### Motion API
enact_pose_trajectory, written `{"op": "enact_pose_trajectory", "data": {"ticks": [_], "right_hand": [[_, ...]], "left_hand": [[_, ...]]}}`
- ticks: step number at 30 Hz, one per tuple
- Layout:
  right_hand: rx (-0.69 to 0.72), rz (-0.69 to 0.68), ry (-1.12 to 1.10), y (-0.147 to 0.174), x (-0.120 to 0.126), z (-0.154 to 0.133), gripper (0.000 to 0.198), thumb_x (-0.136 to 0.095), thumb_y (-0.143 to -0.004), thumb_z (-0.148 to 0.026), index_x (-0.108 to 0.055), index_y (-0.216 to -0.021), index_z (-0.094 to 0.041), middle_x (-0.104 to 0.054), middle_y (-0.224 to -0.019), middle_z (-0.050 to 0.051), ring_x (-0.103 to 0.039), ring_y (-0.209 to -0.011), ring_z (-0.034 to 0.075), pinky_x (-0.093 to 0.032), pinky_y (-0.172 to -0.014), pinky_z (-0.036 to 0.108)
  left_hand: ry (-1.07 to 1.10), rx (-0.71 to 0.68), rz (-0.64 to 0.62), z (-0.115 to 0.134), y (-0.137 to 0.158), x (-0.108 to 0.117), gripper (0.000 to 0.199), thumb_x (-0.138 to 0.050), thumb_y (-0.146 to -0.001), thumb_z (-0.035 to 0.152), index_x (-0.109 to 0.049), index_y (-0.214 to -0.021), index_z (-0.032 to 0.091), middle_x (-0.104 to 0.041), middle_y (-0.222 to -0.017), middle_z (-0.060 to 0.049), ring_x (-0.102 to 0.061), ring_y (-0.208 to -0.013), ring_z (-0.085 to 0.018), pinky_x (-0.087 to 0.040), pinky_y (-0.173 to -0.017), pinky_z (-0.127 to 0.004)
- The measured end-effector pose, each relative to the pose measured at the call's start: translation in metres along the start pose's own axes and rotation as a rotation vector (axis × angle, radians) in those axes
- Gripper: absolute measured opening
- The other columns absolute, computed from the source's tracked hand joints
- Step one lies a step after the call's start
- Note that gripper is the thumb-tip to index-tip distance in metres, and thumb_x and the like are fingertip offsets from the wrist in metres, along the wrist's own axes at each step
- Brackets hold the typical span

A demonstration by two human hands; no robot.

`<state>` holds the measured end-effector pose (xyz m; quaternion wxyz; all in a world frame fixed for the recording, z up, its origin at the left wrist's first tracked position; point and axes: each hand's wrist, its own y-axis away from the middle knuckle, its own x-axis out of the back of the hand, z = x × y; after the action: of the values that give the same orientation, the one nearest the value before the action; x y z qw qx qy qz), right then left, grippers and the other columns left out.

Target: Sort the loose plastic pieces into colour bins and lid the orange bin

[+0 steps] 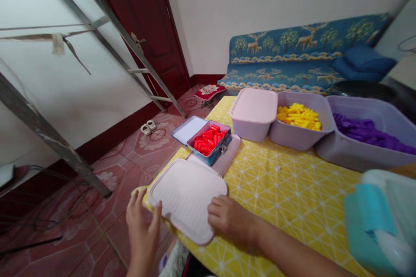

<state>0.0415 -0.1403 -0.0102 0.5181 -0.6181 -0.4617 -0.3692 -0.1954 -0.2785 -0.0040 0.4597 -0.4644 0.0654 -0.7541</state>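
A pale pink plastic lid (188, 199) lies at the table's near left corner, its far edge overlapping a second lid (227, 156). My right hand (229, 220) is closed on the first lid's right edge, fingers curled over the rim. At the lid's left edge is my left hand (143, 225), open, thumb and fingers apart; whether the thumb touches the rim I cannot tell. On the second lid stands an open tin case (216, 152) holding red plastic pieces (209, 139).
Along the table's far side stand a lidded pink bin (255, 112), a bin (302, 138) of yellow pieces and a larger bin (351, 156) of purple pieces. A teal container (364, 225) sits at right. Beyond are a sofa (286, 69) and a ladder (130, 43).
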Motion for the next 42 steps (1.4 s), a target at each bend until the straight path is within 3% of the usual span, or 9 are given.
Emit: {"op": "enact_pose_trajectory", "data": {"ticks": [3, 6, 9, 13, 16, 22, 28, 36, 42], "right_hand": [[-0.178, -0.001, -0.099, 0.031, 0.013, -0.003, 0.019, -0.060, -0.089, -0.035, -0.055, -0.082, -0.019, -0.058, -0.095, 0.003, -0.047, -0.091, 0.020, -0.038, -0.081, 0.035], [-0.418, 0.038, -0.141, 0.053, 0.023, -0.014, 0.011, -0.058, -0.091, -0.027, -0.055, -0.084, -0.020, -0.057, -0.099, 0.003, -0.048, -0.096, 0.020, -0.038, -0.084, 0.037], [-0.578, 0.105, -0.151, 0.072, 0.027, -0.026, 0.009, -0.055, -0.091, -0.019, -0.055, -0.083, -0.020, -0.057, -0.098, 0.003, -0.051, -0.095, 0.021, -0.040, -0.084, 0.039], [-0.680, 0.177, -0.148, 0.098, 0.031, -0.032, 0.011, -0.054, -0.092, -0.018, -0.057, -0.081, -0.021, -0.058, -0.096, 0.005, -0.054, -0.095, 0.022, -0.044, -0.083, 0.040], [-0.699, 0.214, -0.130, 0.116, 0.036, -0.033, 0.008, -0.060, -0.088, -0.025, -0.059, -0.081, -0.023, -0.060, -0.098, 0.006, -0.057, -0.094, 0.022, -0.049, -0.080, 0.038], [-0.566, 0.299, -0.105, 0.123, 0.052, -0.048, 0.032, -0.076, -0.074, -0.035, -0.063, -0.102, -0.028, -0.065, -0.111, 0.006, -0.062, -0.105, 0.025, -0.054, -0.088, 0.037], [-0.465, 0.461, -0.136, 0.115, 0.063, -0.061, 0.015, -0.061, -0.085, -0.017, -0.059, -0.098, -0.024, -0.067, -0.091, 0.004, -0.067, -0.082, 0.015, -0.055, -0.073, 0.021], [-0.554, 0.553, -0.176, 0.120, 0.061, -0.061, 0.005, -0.060, -0.087, -0.022, -0.055, -0.087, -0.023, -0.063, -0.079, 0.001, -0.065, -0.071, 0.013, -0.053, -0.063, 0.018], [-0.596, 0.671, -0.023, 0.100, 0.086, -0.066, 0.020, -0.067, -0.084, -0.040, -0.058, -0.093, -0.024, -0.068, -0.084, 0.001, -0.068, -0.072, 0.014, -0.055, -0.062, 0.019]], "left_hand": [[0.064, 0.232, -0.141, -0.016, -0.009, -0.007, 0.067, -0.055, -0.076, 0.058, -0.056, -0.126, 0.013, -0.061, -0.124, -0.017, -0.059, -0.115, -0.032, -0.048, -0.097, -0.048], [0.137, 0.386, -0.329, -0.014, -0.016, -0.009, 0.058, -0.063, -0.068, 0.057, -0.069, -0.106, 0.014, -0.073, -0.099, -0.012, -0.069, -0.089, -0.029, -0.055, -0.083, -0.041], [0.333, 0.491, -0.499, 0.006, -0.018, -0.007, 0.048, -0.072, -0.060, 0.053, -0.073, -0.090, 0.016, -0.075, -0.082, -0.007, -0.069, -0.078, -0.026, -0.055, -0.074, -0.035], [0.635, 0.724, -0.670, 0.039, -0.014, 0.003, 0.056, -0.083, -0.053, 0.050, -0.069, -0.094, 0.014, -0.065, -0.060, 0.001, -0.058, -0.053, -0.012, -0.047, -0.052, -0.022], [0.844, 0.811, -0.819, 0.061, -0.005, 0.012, 0.048, -0.084, -0.061, 0.045, -0.068, -0.093, 0.013, -0.064, -0.068, 0.001, -0.055, -0.055, -0.007, -0.044, -0.053, -0.017], [1.166, 0.788, -0.901, 0.105, 0.010, 0.019, 0.046, -0.086, -0.062, 0.039, -0.062, -0.096, 0.018, -0.061, -0.072, 0.002, -0.056, -0.057, -0.008, -0.047, -0.050, -0.018], [1.213, 0.708, -0.824, 0.140, 0.009, 0.021, 0.047, -0.088, -0.060, 0.039, -0.059, -0.089, 0.016, -0.064, -0.068, 0.002, -0.060, -0.055, -0.009, -0.050, -0.049, -0.017], [1.339, 0.521, -0.875, 0.165, 0.005, 0.012, 0.034, -0.085, -0.066, 0.026, -0.059, -0.086, 0.016, -0.064, -0.070, 0.002, -0.060, -0.059, -0.008, -0.053, -0.050, -0.016], [1.380, 0.347, -0.960, 0.205, 0.002, 0.010, 0.026, -0.081, -0.072, 0.021, -0.061, -0.087, 0.016, -0.065, -0.072, 0.000, -0.060, -0.059, -0.007, -0.051, -0.053, -0.014]]}}
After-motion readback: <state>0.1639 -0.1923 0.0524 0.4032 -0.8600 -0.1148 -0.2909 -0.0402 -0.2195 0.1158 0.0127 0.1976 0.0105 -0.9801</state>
